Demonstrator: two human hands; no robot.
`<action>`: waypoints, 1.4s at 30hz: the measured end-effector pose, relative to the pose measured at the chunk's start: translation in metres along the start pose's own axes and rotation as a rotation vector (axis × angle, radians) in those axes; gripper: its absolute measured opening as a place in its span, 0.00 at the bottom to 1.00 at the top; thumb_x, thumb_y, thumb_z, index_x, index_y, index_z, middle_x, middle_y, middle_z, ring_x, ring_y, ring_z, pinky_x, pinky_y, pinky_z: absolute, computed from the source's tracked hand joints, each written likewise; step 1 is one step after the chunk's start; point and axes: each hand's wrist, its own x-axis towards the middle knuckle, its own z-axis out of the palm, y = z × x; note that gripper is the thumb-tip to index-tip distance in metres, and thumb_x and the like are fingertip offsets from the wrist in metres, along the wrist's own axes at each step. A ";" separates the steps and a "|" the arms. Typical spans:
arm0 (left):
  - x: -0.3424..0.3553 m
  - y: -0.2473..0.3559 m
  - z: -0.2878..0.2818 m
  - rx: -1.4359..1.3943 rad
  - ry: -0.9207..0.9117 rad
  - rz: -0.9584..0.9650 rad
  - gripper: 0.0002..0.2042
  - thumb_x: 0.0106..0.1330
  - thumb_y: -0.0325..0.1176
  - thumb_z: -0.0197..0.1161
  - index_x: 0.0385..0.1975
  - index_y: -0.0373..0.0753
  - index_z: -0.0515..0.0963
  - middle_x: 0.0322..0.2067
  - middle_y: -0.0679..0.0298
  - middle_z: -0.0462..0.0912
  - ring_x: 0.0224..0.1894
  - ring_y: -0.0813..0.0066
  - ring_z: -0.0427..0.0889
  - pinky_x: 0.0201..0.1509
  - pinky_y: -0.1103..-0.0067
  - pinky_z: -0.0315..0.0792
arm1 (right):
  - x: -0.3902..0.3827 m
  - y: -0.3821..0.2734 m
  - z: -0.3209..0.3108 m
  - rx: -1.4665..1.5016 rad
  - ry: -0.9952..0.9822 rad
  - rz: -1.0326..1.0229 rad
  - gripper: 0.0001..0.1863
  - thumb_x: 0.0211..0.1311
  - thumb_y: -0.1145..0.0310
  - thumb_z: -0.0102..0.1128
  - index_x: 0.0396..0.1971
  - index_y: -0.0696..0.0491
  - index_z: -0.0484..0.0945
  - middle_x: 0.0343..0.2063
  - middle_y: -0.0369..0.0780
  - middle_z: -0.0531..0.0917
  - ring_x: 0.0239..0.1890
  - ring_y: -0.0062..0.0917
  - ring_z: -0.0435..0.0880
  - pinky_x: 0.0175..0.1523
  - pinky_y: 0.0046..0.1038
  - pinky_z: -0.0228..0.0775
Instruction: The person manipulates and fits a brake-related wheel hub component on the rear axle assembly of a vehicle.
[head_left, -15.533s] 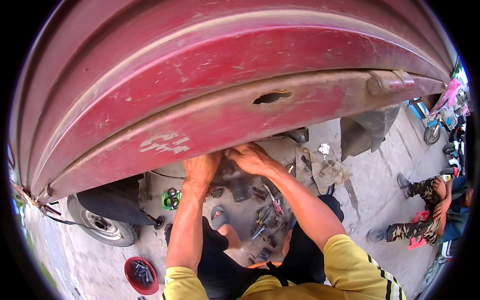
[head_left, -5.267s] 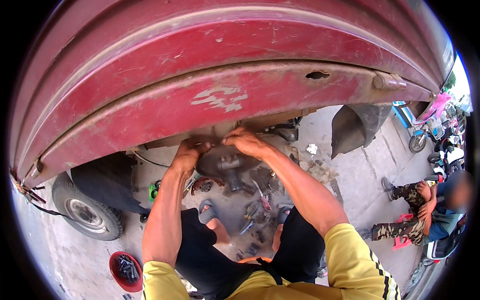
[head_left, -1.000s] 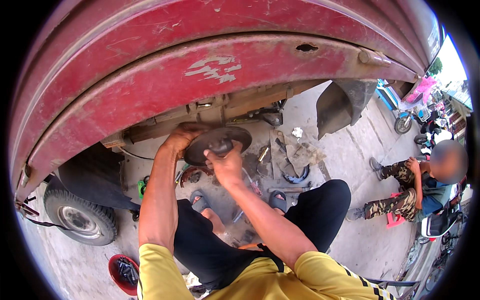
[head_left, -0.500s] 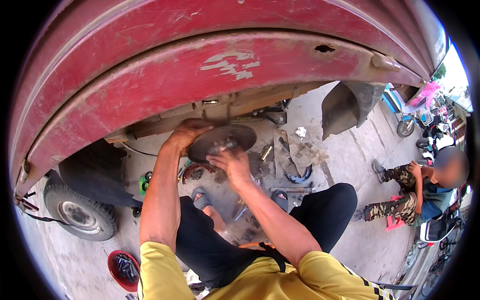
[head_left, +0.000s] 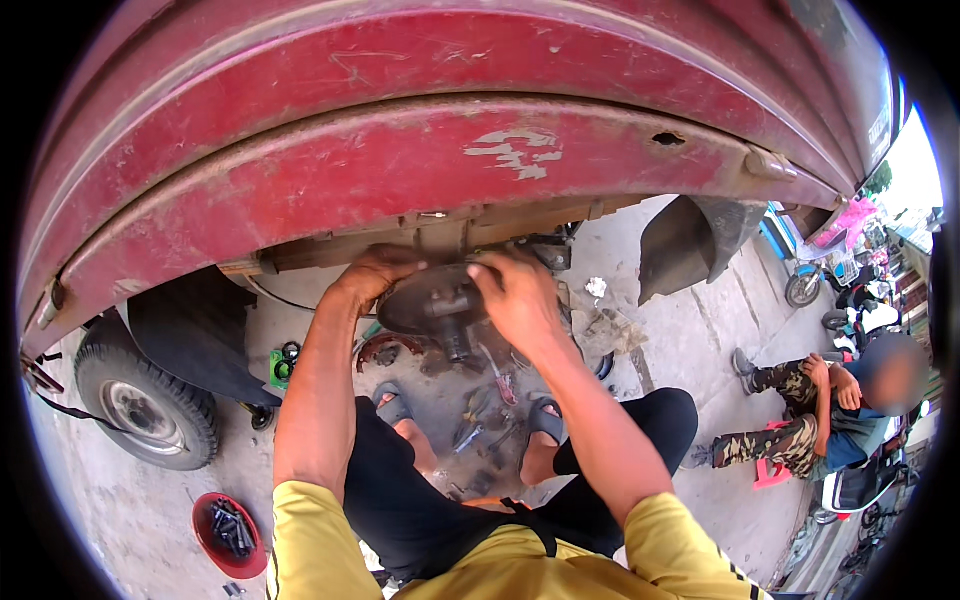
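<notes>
Disc [head_left: 405,308] is showing just past the lower edge of the red panel [head_left: 350,190]. Left hand [head_left: 378,274] is touching its upper-left rim, right hand [head_left: 518,297] is covering its right edge; blur is hiding whether the fingers are clamping. Floor [head_left: 435,388] is opening toward the sandals [head_left: 394,403]; tools [head_left: 468,437] are lying between them.

You have one short row of lettering [head_left: 879,128] in view, on the greyish, curved metal panel [head_left: 848,55] at the vehicle's upper right end, too small and slanted to read. The ragged white marks [head_left: 515,153] on the long, scuffed red metal panel [head_left: 370,170] before you give no readable word or number.
</notes>
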 end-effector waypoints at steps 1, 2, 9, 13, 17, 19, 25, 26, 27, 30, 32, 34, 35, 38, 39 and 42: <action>-0.001 0.002 0.001 -0.012 -0.010 -0.004 0.12 0.65 0.32 0.69 0.43 0.31 0.84 0.38 0.60 0.87 0.40 0.75 0.83 0.44 0.78 0.78 | 0.010 0.001 0.007 -0.020 -0.112 0.058 0.12 0.63 0.61 0.63 0.37 0.54 0.85 0.34 0.52 0.85 0.41 0.49 0.83 0.48 0.44 0.73; -0.003 0.003 0.002 -0.024 -0.020 -0.008 0.12 0.65 0.32 0.69 0.43 0.31 0.84 0.38 0.60 0.87 0.39 0.75 0.83 0.44 0.78 0.78 | 0.019 -0.001 0.013 -0.039 -0.225 0.115 0.13 0.63 0.60 0.63 0.38 0.54 0.85 0.35 0.52 0.85 0.42 0.49 0.83 0.50 0.43 0.73; 0.006 -0.012 -0.006 -0.062 -0.078 0.122 0.09 0.67 0.29 0.66 0.43 0.33 0.83 0.38 0.64 0.86 0.41 0.77 0.81 0.48 0.76 0.77 | 0.065 0.023 0.036 0.282 -0.805 0.209 0.16 0.64 0.60 0.60 0.43 0.55 0.86 0.40 0.48 0.87 0.45 0.37 0.86 0.53 0.34 0.73; -0.009 -0.012 -0.017 -0.094 -0.080 0.103 0.09 0.70 0.27 0.59 0.45 0.36 0.83 0.43 0.66 0.85 0.48 0.78 0.79 0.54 0.77 0.73 | 0.065 0.033 0.050 0.220 -0.804 0.209 0.19 0.62 0.57 0.59 0.37 0.59 0.85 0.36 0.48 0.87 0.37 0.34 0.83 0.48 0.34 0.72; -0.015 -0.020 -0.025 0.091 -0.117 0.133 0.13 0.70 0.26 0.54 0.49 0.36 0.82 0.47 0.64 0.84 0.51 0.74 0.78 0.57 0.77 0.70 | 0.065 0.036 0.057 0.202 -0.822 0.222 0.20 0.62 0.56 0.59 0.34 0.60 0.83 0.30 0.51 0.84 0.34 0.35 0.82 0.45 0.37 0.70; -0.015 -0.021 -0.024 0.218 -0.110 0.212 0.14 0.70 0.26 0.51 0.50 0.36 0.82 0.48 0.62 0.84 0.51 0.73 0.78 0.57 0.77 0.70 | 0.066 0.037 0.055 0.206 -0.819 0.242 0.20 0.62 0.55 0.59 0.34 0.61 0.82 0.28 0.52 0.83 0.34 0.36 0.82 0.44 0.38 0.70; -0.028 0.006 -0.011 0.357 -0.109 0.191 0.16 0.69 0.27 0.49 0.49 0.35 0.82 0.43 0.62 0.85 0.45 0.74 0.79 0.53 0.80 0.71 | 0.049 0.021 0.031 0.222 -0.715 0.242 0.22 0.66 0.54 0.58 0.37 0.62 0.82 0.30 0.53 0.83 0.37 0.42 0.83 0.47 0.39 0.71; -0.022 0.000 -0.014 0.330 -0.109 0.188 0.15 0.69 0.27 0.49 0.48 0.35 0.82 0.41 0.62 0.85 0.43 0.75 0.79 0.52 0.80 0.71 | 0.044 0.018 0.029 0.216 -0.652 0.239 0.21 0.66 0.55 0.59 0.38 0.62 0.82 0.33 0.53 0.83 0.39 0.43 0.82 0.49 0.39 0.71; -0.018 -0.003 -0.014 0.306 -0.109 0.186 0.15 0.69 0.28 0.50 0.47 0.34 0.83 0.40 0.62 0.86 0.41 0.75 0.79 0.50 0.80 0.72 | 0.038 0.014 0.028 0.210 -0.587 0.236 0.21 0.66 0.55 0.60 0.40 0.62 0.82 0.37 0.53 0.83 0.42 0.43 0.82 0.51 0.39 0.71; -0.010 -0.013 -0.005 -0.003 -0.059 0.104 0.14 0.66 0.27 0.51 0.44 0.33 0.83 0.36 0.63 0.85 0.37 0.76 0.79 0.47 0.80 0.73 | 0.015 0.008 0.025 0.106 -0.329 0.122 0.21 0.64 0.56 0.62 0.45 0.60 0.82 0.46 0.51 0.81 0.51 0.45 0.79 0.57 0.40 0.70; -0.009 -0.012 -0.002 -0.011 -0.057 0.114 0.14 0.67 0.32 0.53 0.42 0.32 0.84 0.38 0.60 0.86 0.41 0.73 0.80 0.48 0.78 0.73 | -0.006 0.005 0.024 -0.012 -0.232 0.085 0.28 0.58 0.56 0.69 0.54 0.58 0.77 0.54 0.50 0.74 0.60 0.47 0.71 0.64 0.44 0.63; -0.010 -0.008 0.003 0.004 -0.040 0.126 0.16 0.68 0.36 0.53 0.42 0.32 0.84 0.40 0.58 0.86 0.43 0.71 0.81 0.50 0.76 0.73 | -0.028 -0.006 0.030 -0.061 -0.075 0.158 0.35 0.53 0.55 0.72 0.57 0.59 0.72 0.57 0.51 0.71 0.62 0.48 0.67 0.66 0.46 0.59; -0.012 -0.004 0.005 0.021 -0.020 0.135 0.16 0.68 0.37 0.53 0.42 0.32 0.84 0.41 0.57 0.85 0.43 0.70 0.81 0.50 0.76 0.73 | -0.037 -0.012 0.033 -0.086 0.003 0.193 0.39 0.51 0.55 0.74 0.59 0.60 0.70 0.58 0.51 0.69 0.64 0.49 0.65 0.67 0.47 0.57; -0.011 -0.009 0.010 -0.005 0.049 0.174 0.18 0.66 0.39 0.53 0.42 0.31 0.83 0.41 0.57 0.85 0.44 0.69 0.79 0.51 0.76 0.72 | -0.054 -0.018 0.052 -0.063 0.117 0.320 0.52 0.43 0.54 0.79 0.65 0.61 0.59 0.61 0.52 0.63 0.64 0.50 0.62 0.68 0.49 0.54; -0.011 -0.014 0.011 -0.024 0.071 0.182 0.19 0.65 0.40 0.54 0.42 0.30 0.82 0.40 0.57 0.84 0.44 0.69 0.78 0.51 0.77 0.71 | -0.059 -0.023 0.056 -0.061 0.156 0.340 0.54 0.43 0.53 0.80 0.66 0.61 0.58 0.61 0.52 0.63 0.64 0.50 0.62 0.68 0.49 0.54; -0.010 -0.022 0.009 0.109 0.180 0.235 0.17 0.66 0.40 0.56 0.38 0.30 0.83 0.36 0.61 0.84 0.39 0.73 0.78 0.47 0.78 0.71 | -0.060 -0.029 0.071 0.020 0.181 0.498 0.58 0.43 0.52 0.80 0.68 0.61 0.52 0.60 0.53 0.63 0.60 0.53 0.66 0.64 0.48 0.61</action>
